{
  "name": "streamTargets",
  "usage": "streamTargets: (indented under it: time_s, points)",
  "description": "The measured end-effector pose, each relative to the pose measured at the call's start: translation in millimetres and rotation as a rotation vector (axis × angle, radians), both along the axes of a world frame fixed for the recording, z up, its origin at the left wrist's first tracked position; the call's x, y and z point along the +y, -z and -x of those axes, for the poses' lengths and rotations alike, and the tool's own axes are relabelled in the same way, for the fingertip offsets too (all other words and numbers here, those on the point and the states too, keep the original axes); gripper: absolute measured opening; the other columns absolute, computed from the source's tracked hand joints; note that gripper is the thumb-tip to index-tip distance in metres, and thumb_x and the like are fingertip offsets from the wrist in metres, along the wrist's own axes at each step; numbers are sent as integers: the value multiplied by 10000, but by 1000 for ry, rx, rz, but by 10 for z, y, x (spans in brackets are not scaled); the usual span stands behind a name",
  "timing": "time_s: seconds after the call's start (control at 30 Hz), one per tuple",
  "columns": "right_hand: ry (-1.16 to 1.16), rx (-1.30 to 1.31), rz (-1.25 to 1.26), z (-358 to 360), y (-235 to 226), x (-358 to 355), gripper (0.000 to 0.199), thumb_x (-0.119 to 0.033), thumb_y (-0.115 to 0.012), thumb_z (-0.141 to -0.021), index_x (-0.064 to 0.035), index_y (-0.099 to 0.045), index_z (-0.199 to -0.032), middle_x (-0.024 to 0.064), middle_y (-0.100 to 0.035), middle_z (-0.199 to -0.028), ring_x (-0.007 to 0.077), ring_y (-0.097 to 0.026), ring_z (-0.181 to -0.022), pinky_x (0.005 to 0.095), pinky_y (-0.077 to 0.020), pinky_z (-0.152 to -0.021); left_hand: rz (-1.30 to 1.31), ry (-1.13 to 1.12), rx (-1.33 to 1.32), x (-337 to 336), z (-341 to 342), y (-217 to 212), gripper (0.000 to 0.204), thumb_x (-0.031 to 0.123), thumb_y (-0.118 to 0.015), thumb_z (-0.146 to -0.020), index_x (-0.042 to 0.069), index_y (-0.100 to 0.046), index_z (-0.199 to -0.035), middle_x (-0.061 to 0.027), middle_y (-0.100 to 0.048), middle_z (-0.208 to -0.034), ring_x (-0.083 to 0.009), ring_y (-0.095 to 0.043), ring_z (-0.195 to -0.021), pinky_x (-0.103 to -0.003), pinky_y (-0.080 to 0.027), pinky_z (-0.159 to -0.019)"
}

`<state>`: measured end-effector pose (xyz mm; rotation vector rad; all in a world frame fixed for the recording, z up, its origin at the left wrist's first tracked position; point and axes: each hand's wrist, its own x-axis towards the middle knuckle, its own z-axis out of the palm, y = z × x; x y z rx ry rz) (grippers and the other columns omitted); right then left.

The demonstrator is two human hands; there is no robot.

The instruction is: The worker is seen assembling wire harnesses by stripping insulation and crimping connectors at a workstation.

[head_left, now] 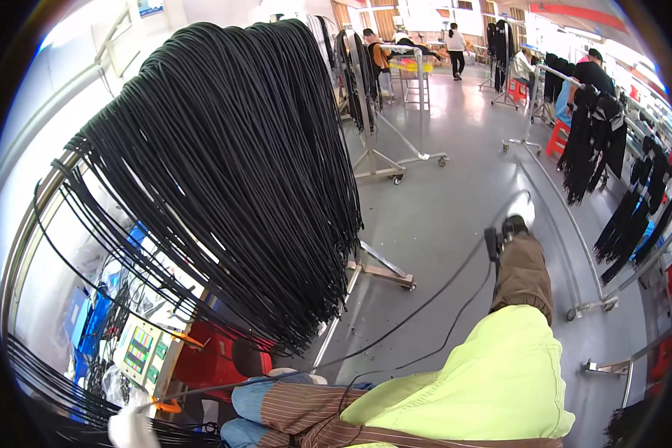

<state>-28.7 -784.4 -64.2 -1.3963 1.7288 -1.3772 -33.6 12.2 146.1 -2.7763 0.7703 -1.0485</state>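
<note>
Black cable (pixel 424 306): best kept untangled.
Left hand (pixel 131 428): lower left, hold cannot be told.
Right hand (pixel 526 210): middle right, hold unclear too.

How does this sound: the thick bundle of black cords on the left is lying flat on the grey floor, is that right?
Not quite: the thick bundle of black cords on the left isn't lying on the grey floor; it hangs draped over a metal rack, as the head view shows.

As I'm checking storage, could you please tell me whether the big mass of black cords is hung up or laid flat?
Hung up: the black cords bend over at the top and fall in long strands.
</note>
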Motion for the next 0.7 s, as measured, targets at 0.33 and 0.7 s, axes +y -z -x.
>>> streamTargets:
  time_s: [0.33,0.7]
  points:
    - [-884,-735,1582,-2033,-4087,2069,394,-336,-427,-919,5,-513,-1096,86,-607,-933,232,-578,-898,357,-444,-823,149,644,416,-927,-188,106,271,166,-660,-703,65,-475,-532,-85,-429,-497,-279,-420,-416,-328,-338,-394]
    - [-1671,-320,2262,-1700,-4508,6529,245,-237,-464,-844,-14,-561,-878,153,-611,-810,297,-592,-766,367,-477,-683,1356,316,-71,-379,-455,-479,386,115,-581,-801,-58,-441,-1116,13,-480,-572,-43,-409,-525,-198,-325,-468]
